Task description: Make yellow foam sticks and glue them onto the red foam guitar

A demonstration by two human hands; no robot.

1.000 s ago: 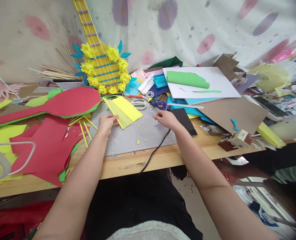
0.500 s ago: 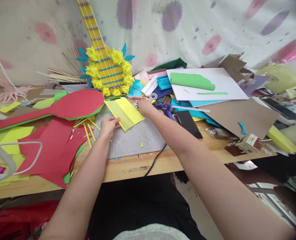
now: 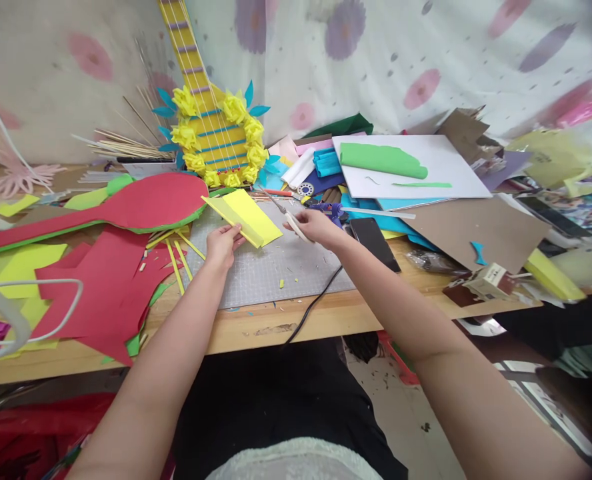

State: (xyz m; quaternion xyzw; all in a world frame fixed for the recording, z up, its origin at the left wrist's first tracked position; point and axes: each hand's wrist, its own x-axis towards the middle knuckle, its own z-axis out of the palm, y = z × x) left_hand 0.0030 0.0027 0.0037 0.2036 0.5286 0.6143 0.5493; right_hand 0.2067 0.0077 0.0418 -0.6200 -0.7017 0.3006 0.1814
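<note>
My left hand (image 3: 223, 245) grips a folded yellow sheet (image 3: 250, 215) by its near left edge, above the grey cutting mat (image 3: 256, 283). In my right hand (image 3: 316, 227) is a pair of scissors (image 3: 296, 225) with white handles, the metal blades pointing up and left. A small gap separates the scissors from the sheet's right edge. Tiny yellow scraps (image 3: 282, 283) lie on the mat. Just beyond my right hand is a purple glue gun (image 3: 330, 211) with a clear stick in its back. A dark phone (image 3: 375, 243) rests to the right.
A yellow guitar model (image 3: 221, 143) trimmed with paper roses stands against the patterned curtain. To the left lie a red-and-green guitar-shaped cutout (image 3: 161, 200) and red sheet scraps (image 3: 106, 287). A white board (image 3: 456, 160) bears a green roll (image 3: 383, 160). A black cable (image 3: 316, 300) crosses the front edge.
My right hand has come back toward me from the mat's far edge and now has the scissors. The yellow sheet has tilted slightly in my left hand.
</note>
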